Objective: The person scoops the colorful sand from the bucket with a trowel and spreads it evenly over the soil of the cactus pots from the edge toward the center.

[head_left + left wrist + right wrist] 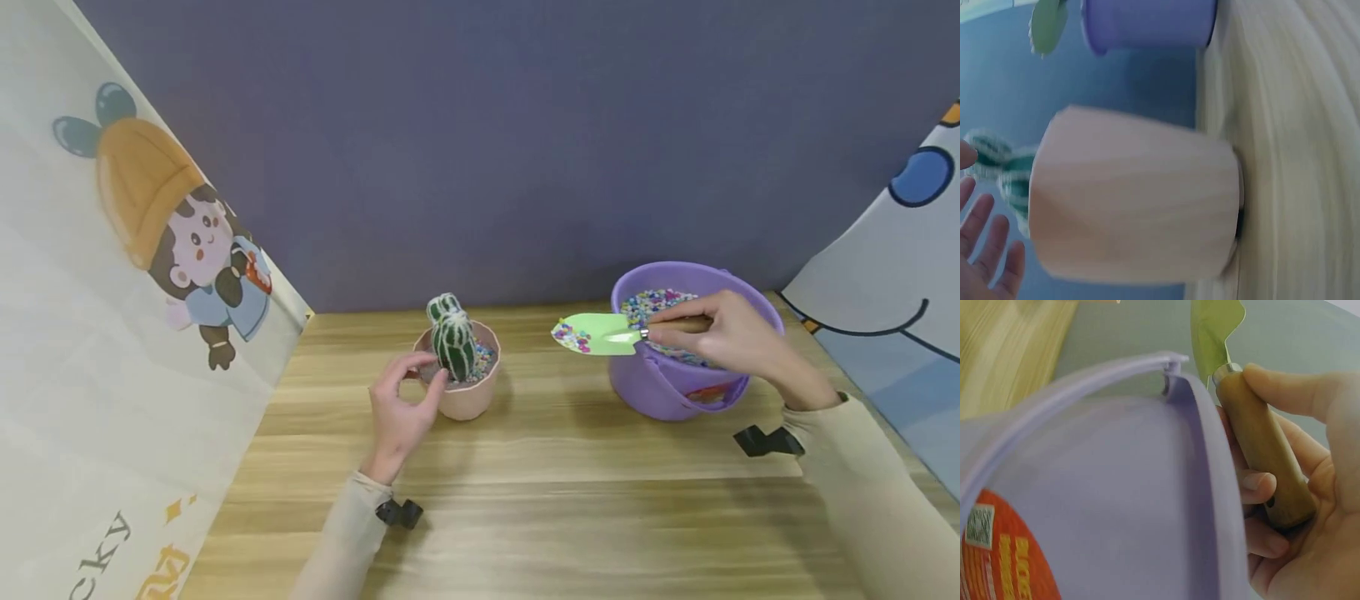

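My right hand (727, 337) grips the wooden handle (1260, 444) of a small green trowel (600, 333). Colourful beads (572, 335) lie near the tip of its blade, which reaches left past the rim of a purple bucket (660, 392). More small beads (660, 304) fill that bucket. To the left, a green crocheted cactus (453, 346) leans slightly inside a pink pot (468, 400), with some beads around its base. My left hand (401, 408) is at the pot's left rim, thumb and fingers spread beside the cactus. Its fingers (985, 237) look extended in the left wrist view.
The wooden table (525, 500) runs back to a dark blue-grey wall (487, 150). A white panel with a cartoon figure (202, 233) stands at the left, another printed panel (892, 250) at the right. The bucket's handle (1054, 394) hangs down at its front.
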Action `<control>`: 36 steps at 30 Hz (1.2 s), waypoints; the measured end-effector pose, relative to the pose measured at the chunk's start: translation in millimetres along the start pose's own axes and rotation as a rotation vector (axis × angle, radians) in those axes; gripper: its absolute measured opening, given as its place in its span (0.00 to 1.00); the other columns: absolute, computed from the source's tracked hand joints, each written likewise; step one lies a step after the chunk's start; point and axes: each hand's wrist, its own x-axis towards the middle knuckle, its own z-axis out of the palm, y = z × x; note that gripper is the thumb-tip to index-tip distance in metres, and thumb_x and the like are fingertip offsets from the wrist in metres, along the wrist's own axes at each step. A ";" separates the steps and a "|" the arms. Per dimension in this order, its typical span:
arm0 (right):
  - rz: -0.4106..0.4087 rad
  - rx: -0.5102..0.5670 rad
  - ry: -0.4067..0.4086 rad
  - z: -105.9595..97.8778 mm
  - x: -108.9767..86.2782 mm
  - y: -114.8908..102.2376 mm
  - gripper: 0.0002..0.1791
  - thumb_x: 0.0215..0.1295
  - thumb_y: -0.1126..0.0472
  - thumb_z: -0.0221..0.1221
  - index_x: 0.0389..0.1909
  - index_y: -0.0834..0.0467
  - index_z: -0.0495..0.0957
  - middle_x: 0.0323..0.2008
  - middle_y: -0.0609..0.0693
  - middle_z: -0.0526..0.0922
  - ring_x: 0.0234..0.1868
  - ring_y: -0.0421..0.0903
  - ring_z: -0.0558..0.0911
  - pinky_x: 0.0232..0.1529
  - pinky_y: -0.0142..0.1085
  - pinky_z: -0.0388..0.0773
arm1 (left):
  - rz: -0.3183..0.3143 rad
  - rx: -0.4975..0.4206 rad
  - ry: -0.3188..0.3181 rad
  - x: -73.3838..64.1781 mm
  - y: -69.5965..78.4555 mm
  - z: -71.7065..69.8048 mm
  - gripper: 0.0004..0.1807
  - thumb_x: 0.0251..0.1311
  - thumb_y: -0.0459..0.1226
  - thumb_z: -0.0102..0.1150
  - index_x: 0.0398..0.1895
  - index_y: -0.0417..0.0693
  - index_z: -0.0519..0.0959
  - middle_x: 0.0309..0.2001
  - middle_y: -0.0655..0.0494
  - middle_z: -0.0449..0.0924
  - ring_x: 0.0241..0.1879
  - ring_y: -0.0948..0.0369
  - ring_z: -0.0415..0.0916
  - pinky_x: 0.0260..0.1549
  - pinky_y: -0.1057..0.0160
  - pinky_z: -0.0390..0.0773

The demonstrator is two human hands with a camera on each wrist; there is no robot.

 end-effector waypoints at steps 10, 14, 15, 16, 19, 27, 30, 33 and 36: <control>-0.084 0.024 -0.037 14.4 9.9 -13.3 0.10 0.68 0.59 0.73 0.48 0.55 0.92 0.43 0.51 0.94 0.41 0.26 0.88 0.42 0.22 0.85 | -0.244 0.033 -0.121 8.7 -21.8 -21.0 0.29 0.58 0.33 0.76 0.63 0.35 0.80 0.66 0.42 0.80 0.66 0.43 0.77 0.57 0.40 0.83; -0.084 0.008 -0.054 19.6 14.4 -20.6 0.11 0.69 0.56 0.72 0.48 0.55 0.92 0.43 0.50 0.94 0.41 0.28 0.89 0.42 0.23 0.86 | -0.312 0.054 -0.258 10.9 -29.6 -23.9 0.38 0.58 0.39 0.76 0.73 0.43 0.74 0.80 0.46 0.66 0.78 0.44 0.65 0.65 0.37 0.78; -0.084 0.011 -0.061 21.1 15.6 -22.1 0.11 0.69 0.55 0.72 0.48 0.55 0.92 0.43 0.49 0.94 0.41 0.29 0.90 0.42 0.24 0.86 | -0.320 0.060 -0.287 11.3 -31.5 -24.5 0.40 0.58 0.41 0.76 0.74 0.45 0.72 0.82 0.47 0.63 0.79 0.44 0.62 0.67 0.37 0.77; -0.082 0.015 -0.069 22.8 16.9 -23.6 0.12 0.69 0.55 0.72 0.48 0.55 0.92 0.44 0.49 0.94 0.41 0.29 0.90 0.41 0.25 0.86 | -0.325 0.061 -0.312 11.7 -33.2 -25.0 0.41 0.58 0.41 0.76 0.76 0.45 0.71 0.83 0.47 0.60 0.80 0.44 0.60 0.67 0.36 0.77; -0.089 0.019 -0.084 28.0 21.0 -26.3 0.12 0.69 0.54 0.72 0.48 0.54 0.92 0.43 0.48 0.94 0.41 0.30 0.90 0.38 0.27 0.86 | -0.321 0.061 -0.378 12.8 -38.8 -26.1 0.46 0.58 0.42 0.76 0.79 0.44 0.67 0.85 0.44 0.55 0.81 0.40 0.58 0.68 0.33 0.75; -0.106 0.016 -0.130 41.5 31.2 -31.7 0.11 0.69 0.53 0.71 0.47 0.53 0.92 0.41 0.46 0.94 0.40 0.36 0.91 0.40 0.28 0.86 | -0.322 0.075 -0.507 13.3 -50.4 -28.8 0.49 0.56 0.42 0.77 0.81 0.46 0.64 0.84 0.42 0.56 0.80 0.39 0.60 0.70 0.36 0.75; -0.094 0.015 -0.142 45.9 33.8 -34.8 0.11 0.69 0.52 0.72 0.47 0.52 0.93 0.42 0.46 0.94 0.39 0.39 0.91 0.39 0.29 0.84 | -0.330 0.069 -0.516 13.4 -51.2 -30.0 0.50 0.56 0.43 0.77 0.81 0.47 0.64 0.84 0.44 0.57 0.79 0.40 0.61 0.69 0.36 0.75; -0.104 0.015 -0.147 50.0 35.8 -37.6 0.11 0.69 0.53 0.72 0.47 0.53 0.93 0.44 0.48 0.94 0.40 0.40 0.91 0.40 0.29 0.84 | -0.330 0.061 -0.521 14.1 -51.4 -31.0 0.50 0.56 0.43 0.77 0.82 0.47 0.64 0.84 0.45 0.58 0.79 0.41 0.62 0.68 0.36 0.76; -0.106 0.021 -0.156 53.5 37.6 -40.4 0.13 0.69 0.52 0.71 0.48 0.54 0.92 0.46 0.50 0.94 0.41 0.41 0.91 0.39 0.29 0.83 | -0.334 0.059 -0.528 14.8 -51.6 -31.8 0.49 0.57 0.43 0.77 0.82 0.49 0.65 0.84 0.47 0.58 0.79 0.42 0.62 0.68 0.36 0.77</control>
